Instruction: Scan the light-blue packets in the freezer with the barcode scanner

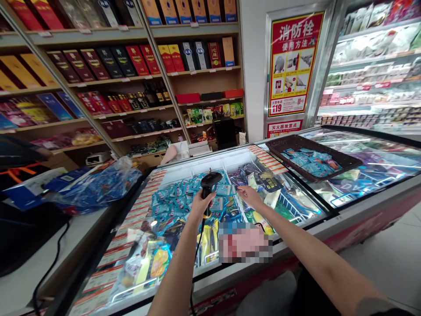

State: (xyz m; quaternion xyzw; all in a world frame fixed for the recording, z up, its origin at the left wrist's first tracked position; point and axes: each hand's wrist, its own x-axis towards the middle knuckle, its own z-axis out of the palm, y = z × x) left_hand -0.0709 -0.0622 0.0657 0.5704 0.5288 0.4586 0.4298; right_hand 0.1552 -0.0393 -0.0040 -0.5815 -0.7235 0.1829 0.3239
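At the left of the frame, a bulky blue bundle in crinkled clear plastic (98, 184) sits on a pale, smooth-topped desk (83, 232). Toward the middle, many flat, glossy blue printed packets (173, 199) lie heaped inside a long white freezer with a glass top (365, 217).

At the centre, above this heap, the left hand (200, 206) has its fingers wrapped around the grip of a black plastic handheld scanner (211, 179). It is held upright, probably so the broad head stays clear of the fingers. The grip's long axis runs up and down the frame, head uppermost; the head stretches left to right, but which way its window faces I cannot tell. A thin black cable (199, 239) hangs from the grip toward the bottom edge.

Just right of the scanner head is a single flat blue printed packet (226, 190), its long axis roughly left to right. The right hand (250, 196) has its fingers nearly closed and seems to pinch the packet's right end, likely to leave the printed face uncovered.

At the upper right, a shallow dark-brown plastic tray (350, 163) rests on the freezer glass, apparently as a holder for the similar loose blue packets (311, 162) in it.
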